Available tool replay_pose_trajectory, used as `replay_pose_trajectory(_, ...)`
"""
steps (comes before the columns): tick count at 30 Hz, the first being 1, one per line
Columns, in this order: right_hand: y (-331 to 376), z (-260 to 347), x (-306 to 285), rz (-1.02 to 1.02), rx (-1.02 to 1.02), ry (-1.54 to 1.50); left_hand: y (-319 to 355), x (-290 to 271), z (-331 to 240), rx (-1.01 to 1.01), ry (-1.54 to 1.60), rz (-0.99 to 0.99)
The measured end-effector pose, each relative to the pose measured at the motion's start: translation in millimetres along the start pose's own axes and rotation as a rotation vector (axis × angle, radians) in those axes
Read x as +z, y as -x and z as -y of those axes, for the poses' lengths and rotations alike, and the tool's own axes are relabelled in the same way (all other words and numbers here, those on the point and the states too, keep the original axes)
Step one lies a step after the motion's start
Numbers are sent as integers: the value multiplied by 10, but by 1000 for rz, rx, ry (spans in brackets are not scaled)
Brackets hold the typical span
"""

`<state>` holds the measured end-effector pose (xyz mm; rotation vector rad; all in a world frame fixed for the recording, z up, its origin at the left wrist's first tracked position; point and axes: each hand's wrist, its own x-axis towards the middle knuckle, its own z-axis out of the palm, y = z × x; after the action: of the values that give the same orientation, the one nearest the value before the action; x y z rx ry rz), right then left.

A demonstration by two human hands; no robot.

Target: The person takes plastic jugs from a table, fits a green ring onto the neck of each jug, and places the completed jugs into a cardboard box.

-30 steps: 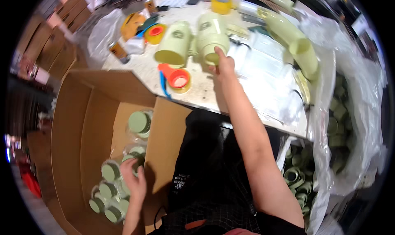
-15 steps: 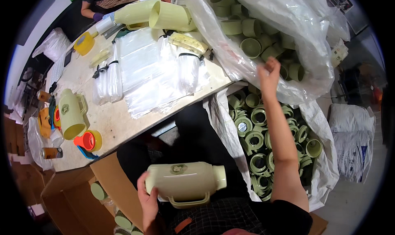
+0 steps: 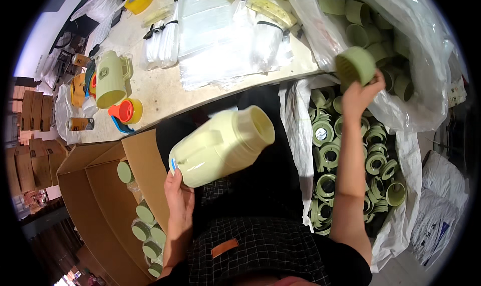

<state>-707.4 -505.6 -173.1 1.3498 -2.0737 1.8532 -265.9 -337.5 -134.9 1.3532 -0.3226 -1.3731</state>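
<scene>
My left hand (image 3: 179,198) grips the base of a pale yellow plastic jug body (image 3: 220,147) and holds it tilted over my lap, its open neck pointing up and to the right. My right hand (image 3: 362,94) is raised at the right and holds a light green plastic lid (image 3: 354,65) just above an open clear bag (image 3: 396,216) filled with several green lids and rings. A second bag of green lids (image 3: 381,15) lies on the table corner behind that hand.
A cardboard box (image 3: 100,196) at my lower left holds several wrapped jugs. On the worktable (image 3: 165,85) stand a finished green jug (image 3: 110,80), tape rolls (image 3: 128,110), a yellow tape roll (image 3: 138,0) and stacks of clear bags (image 3: 220,40).
The jug has risen and tilted in my left hand. My right hand has come out of the bag with a green lid.
</scene>
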Motion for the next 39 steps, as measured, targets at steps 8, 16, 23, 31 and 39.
replay_pose_trajectory(8, 1653, 1243, -147, 528, -271, -588, 49, -193, 50, -63, 101, 137)
replay_pose_trajectory(16, 1775, 1519, -123, 749, 400, -708, -127, -127, -237, 666, -260, -42)
replay_pose_trajectory(23, 1944, 1251, -781, 998, 459, -410, -622, 668, -646, 557, -82, 671)
replay_pose_trajectory(31, 2738, -1714, -1442, 948, 507, 882, -144, 893, -448, 713, -1379, 911)
replay_pose_trajectory(39, 1727, -940, -1242, 766, 742, 401, 135, 446, -106, 667, -1232, 640)
